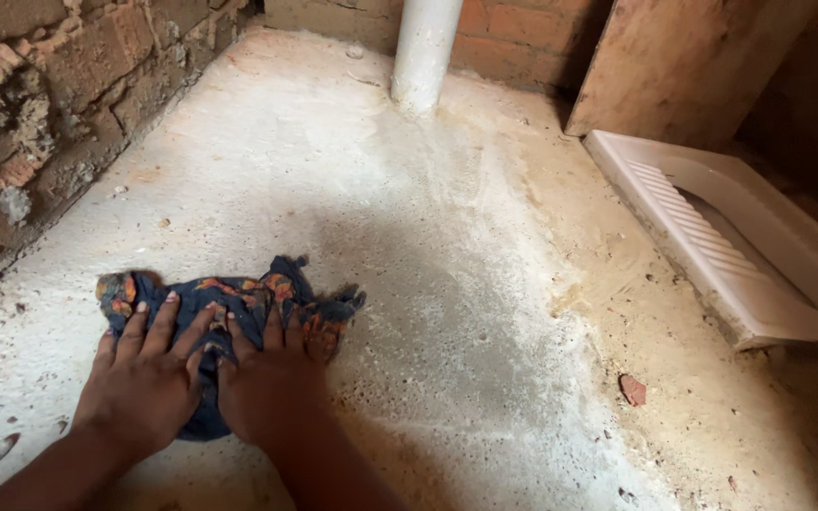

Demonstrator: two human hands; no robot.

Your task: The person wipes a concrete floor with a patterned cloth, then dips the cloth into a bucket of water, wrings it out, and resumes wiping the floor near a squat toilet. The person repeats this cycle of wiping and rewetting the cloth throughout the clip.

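Fingers of both hands, left hand (pixel 144 378) and right hand (pixel 272 388), seemingly splayed flat on blue cloth (pixel 239 303).

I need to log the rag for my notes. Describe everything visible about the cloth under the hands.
The cloth is a dark blue fabric with orange and red patterned patches, crumpled into a loose bunch. It lies flat on the pale, dusty concrete floor near the rough brick wall. The left hand and the right hand both press down on its near part, fingers spread. Its far edges stick out beyond the fingertips.
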